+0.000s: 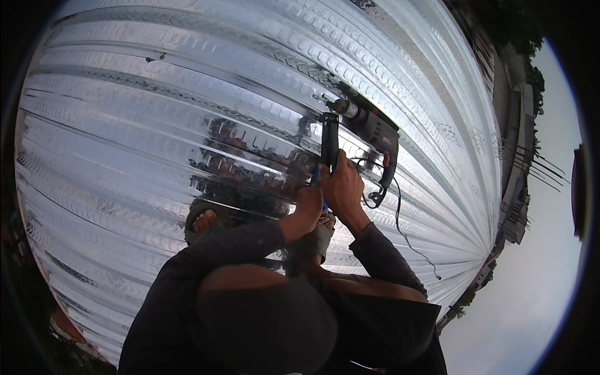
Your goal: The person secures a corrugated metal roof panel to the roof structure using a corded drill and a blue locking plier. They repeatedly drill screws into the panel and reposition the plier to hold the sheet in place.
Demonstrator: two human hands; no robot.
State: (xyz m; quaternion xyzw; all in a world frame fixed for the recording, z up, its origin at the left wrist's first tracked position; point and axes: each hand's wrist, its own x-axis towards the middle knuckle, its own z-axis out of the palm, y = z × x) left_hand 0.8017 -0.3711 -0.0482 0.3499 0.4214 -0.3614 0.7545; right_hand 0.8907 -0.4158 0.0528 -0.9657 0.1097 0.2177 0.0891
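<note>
Both of my hands are at a dark, long-bodied hand tool [330, 137] with blue on its lower part, in front of me. My right hand [345, 190] is wrapped round its right side, thumb and fingers closed. From the left, my left hand [306, 209] closes on the lower blue part; my fingers hide most of it, and I cannot make out its exact kind. Just beyond and right of my hands, a black and grey power drill [378, 131] with a red trigger lies on the ribbed metal sheet [125, 150]. Neither hand touches the drill.
The drill's black cord [400, 219] trails toward the right over the ribs. My sandalled feet [203, 222] stand on the shiny sheet. A small dark bit [150, 59] lies far left. Beyond the right edge are a concrete structure with protruding bars [544, 165] and sky.
</note>
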